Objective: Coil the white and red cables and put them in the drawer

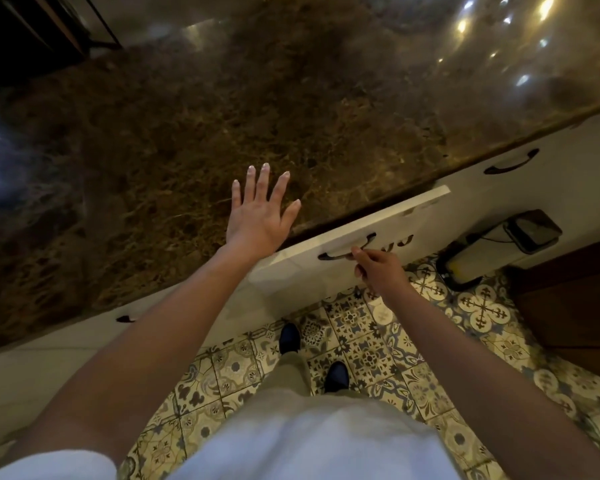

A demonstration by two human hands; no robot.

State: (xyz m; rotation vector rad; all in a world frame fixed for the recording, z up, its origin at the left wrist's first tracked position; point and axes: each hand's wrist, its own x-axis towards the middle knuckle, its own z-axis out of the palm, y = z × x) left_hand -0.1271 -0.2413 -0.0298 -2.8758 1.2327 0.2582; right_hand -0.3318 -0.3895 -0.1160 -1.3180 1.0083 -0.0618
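Hands: left (257,216) flat on countertop (187,133), right (378,268) gripping drawer handle (347,245).

The brown marble counter (222,116) spreads bare across the upper and left frame, giving open room. At centre the left hand (260,213) lies flat near its front edge. Just below, the white drawer front (326,258) juts out slightly, the right hand (378,268) at its dark handle (347,249).

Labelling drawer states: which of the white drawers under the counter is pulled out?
The white drawer front at the right hand, jutting from under the brown marble countertop; the white drawer to its right sits flush.
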